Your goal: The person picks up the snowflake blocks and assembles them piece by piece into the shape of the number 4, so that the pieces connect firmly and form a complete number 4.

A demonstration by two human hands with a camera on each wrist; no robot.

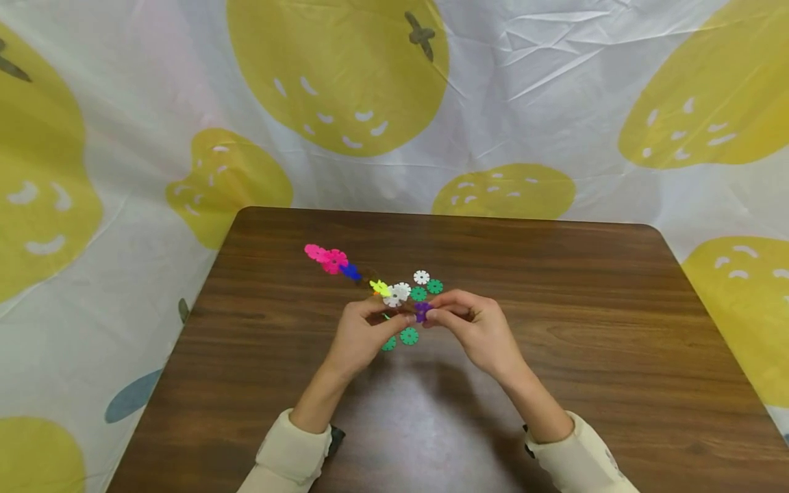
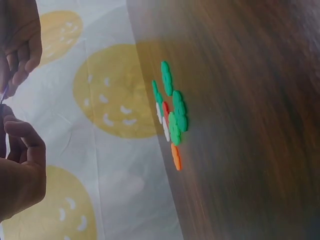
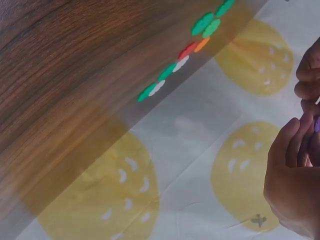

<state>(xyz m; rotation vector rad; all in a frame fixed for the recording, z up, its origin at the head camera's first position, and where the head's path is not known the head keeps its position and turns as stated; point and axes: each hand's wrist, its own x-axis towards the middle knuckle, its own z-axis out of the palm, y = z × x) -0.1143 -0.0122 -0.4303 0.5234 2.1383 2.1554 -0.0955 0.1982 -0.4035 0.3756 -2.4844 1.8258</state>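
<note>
dark wood table — fruit-print cloth behind

You are working at a dark brown wooden table with rounded corners. On its top, near the middle, lie small toothed plastic discs: a white one beside a green one, another green disc just below them, and two more green discs closer to you. A chain of joined pieces, pink, blue, yellow and white, runs slantwise across the wood toward the far left.
</note>
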